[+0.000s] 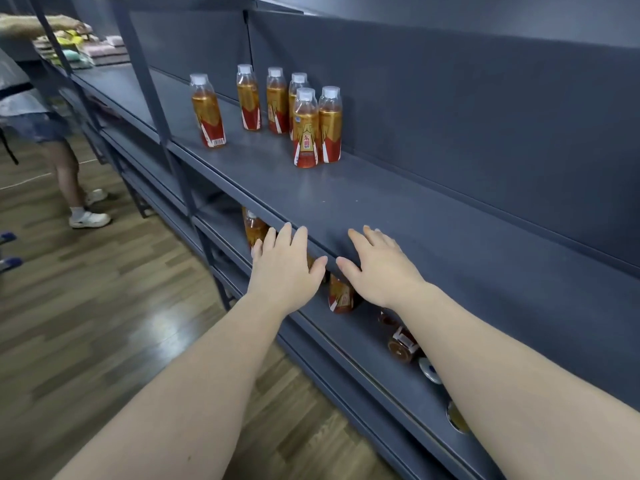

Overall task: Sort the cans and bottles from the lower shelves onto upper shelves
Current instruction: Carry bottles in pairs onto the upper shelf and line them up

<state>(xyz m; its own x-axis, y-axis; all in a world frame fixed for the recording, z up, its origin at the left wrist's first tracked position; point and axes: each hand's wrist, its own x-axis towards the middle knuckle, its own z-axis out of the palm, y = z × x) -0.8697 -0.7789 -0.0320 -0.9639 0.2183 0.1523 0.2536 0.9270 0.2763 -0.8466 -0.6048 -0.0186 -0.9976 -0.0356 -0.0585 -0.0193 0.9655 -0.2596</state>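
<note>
This looks like a shop aisle, or a room fitted out as one. Long runs of dark blue-grey metal shelving stand in tiers, with a solid back panel and slim uprights dividing the bays, as retail display units do. On one tier stand identical drink bottles with white caps and matching red-and-gold labels (stock rather than household clutter). More bottles of the same kind show on the lower shelf. Further along, pastel soft goods lie in neat stacks, where another person reaches toward them. The floor is glossy wood-look plank.
</note>
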